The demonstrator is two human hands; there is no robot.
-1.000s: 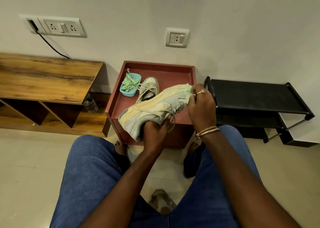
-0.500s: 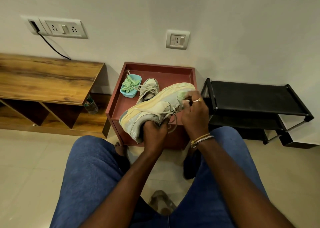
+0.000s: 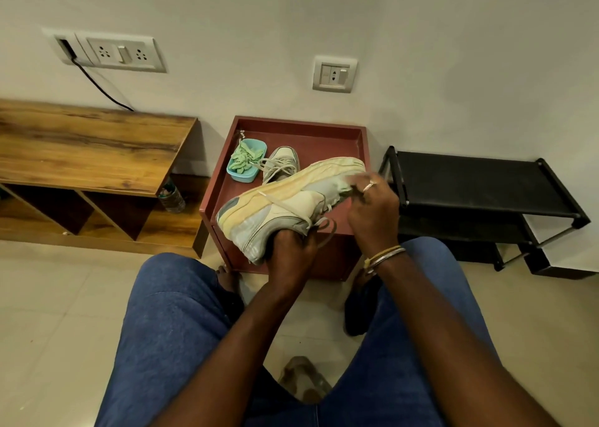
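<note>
A worn white and cream sneaker (image 3: 282,203) is held on its side above the red side table (image 3: 363,154), sole turned up and away. My left hand (image 3: 290,248) grips it at the opening, fingers inside. My right hand (image 3: 372,212) pinches a small pale green cloth (image 3: 345,185) against the shoe's toe side; motion blur hides the cloth's shape. The second sneaker (image 3: 282,167) stands on the table top behind, laces loose.
A blue tub (image 3: 246,162) holding green cloth pieces sits at the table's back left. Left is a wooden bench (image 3: 87,147) with a bottle (image 3: 171,196) under it; right is a black shoe rack (image 3: 476,183). My knees in blue jeans frame the tiled floor.
My right hand with the cloth slid from the sneaker's toe end down along its side, then back toward the toe. The shoe tipped slightly; my left hand kept its grip.
</note>
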